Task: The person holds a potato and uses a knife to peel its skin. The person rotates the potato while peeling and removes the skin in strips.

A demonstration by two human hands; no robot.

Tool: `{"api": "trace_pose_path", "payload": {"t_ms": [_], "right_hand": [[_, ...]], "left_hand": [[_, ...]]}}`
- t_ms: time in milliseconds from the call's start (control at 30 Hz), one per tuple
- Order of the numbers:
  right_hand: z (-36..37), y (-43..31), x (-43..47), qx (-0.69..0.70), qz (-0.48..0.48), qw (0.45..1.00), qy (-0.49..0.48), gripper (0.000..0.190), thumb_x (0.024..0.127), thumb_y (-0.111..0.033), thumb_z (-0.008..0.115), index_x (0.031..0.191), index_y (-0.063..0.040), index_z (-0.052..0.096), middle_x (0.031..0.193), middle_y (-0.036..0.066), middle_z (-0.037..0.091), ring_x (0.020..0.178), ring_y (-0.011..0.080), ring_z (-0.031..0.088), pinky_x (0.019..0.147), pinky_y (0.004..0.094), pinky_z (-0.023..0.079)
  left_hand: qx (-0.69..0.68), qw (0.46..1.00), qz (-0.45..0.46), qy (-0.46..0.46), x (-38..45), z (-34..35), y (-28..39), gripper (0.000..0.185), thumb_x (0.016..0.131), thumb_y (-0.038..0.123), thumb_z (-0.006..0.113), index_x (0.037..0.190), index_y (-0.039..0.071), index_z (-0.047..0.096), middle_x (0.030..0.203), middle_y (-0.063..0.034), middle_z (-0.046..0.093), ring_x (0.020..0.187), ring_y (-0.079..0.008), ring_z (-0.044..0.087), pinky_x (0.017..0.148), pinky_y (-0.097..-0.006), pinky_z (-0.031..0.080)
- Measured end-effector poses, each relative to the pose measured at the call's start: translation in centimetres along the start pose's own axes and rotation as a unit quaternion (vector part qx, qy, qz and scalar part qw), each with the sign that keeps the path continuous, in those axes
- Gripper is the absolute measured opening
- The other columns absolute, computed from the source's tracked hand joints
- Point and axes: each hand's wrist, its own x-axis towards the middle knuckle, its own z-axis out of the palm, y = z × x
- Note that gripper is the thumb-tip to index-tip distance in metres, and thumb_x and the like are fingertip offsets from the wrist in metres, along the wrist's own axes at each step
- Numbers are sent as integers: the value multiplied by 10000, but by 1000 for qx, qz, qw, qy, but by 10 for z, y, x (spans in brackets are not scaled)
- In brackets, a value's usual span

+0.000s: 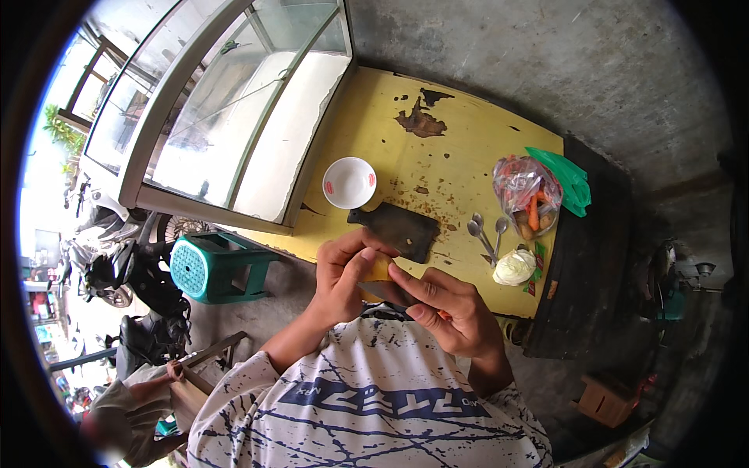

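Observation:
My left hand (345, 275) holds a small yellow piece of food (379, 269), its kind unclear, between thumb and fingers. A knife (383, 289) lies with its wide metal blade against the underside of that piece, and my right hand (456, 313) grips it; an orange bit of its handle shows by the palm. Both hands are raised in front of my chest, at the near edge of the yellow table. Just beyond them a dark cutting board (401, 230) bears a small pale scrap. A white bowl (349, 182) with red marks stands at the board's far left.
Crumbs and peeled patches mark the yellow tabletop (468, 117). Several spoons (481, 234), a peeled cabbage (514, 267) and a plastic bag of carrots and other vegetables (529, 199) lie right. A glass display case (234, 128) stands left, a green stool (219, 269) below it; a person (134, 403) is at lower left.

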Motion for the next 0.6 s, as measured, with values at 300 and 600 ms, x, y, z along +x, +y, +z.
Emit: {"api": "trace_pose_path", "payload": {"t_ms": [300, 600], "right_hand": [[22, -2, -5, 19, 0, 998, 67, 518, 1013, -69, 690, 1522, -121, 609, 901, 94, 589, 720, 200, 575, 661, 346, 503], [30, -5, -7, 38, -14, 995, 89, 554, 1008, -60, 697, 1547, -101, 575, 847, 84, 551, 689, 188, 540, 625, 338, 482]], "left_hand": [[152, 963, 191, 112, -3, 11, -7, 399, 1018, 252, 515, 979, -78, 737, 719, -124, 702, 606, -193, 656, 608, -293, 504], [105, 928, 335, 122, 1, 11, -26, 386, 979, 161, 492, 959, -168, 694, 599, -125, 606, 469, -149, 518, 475, -293, 380]]}}
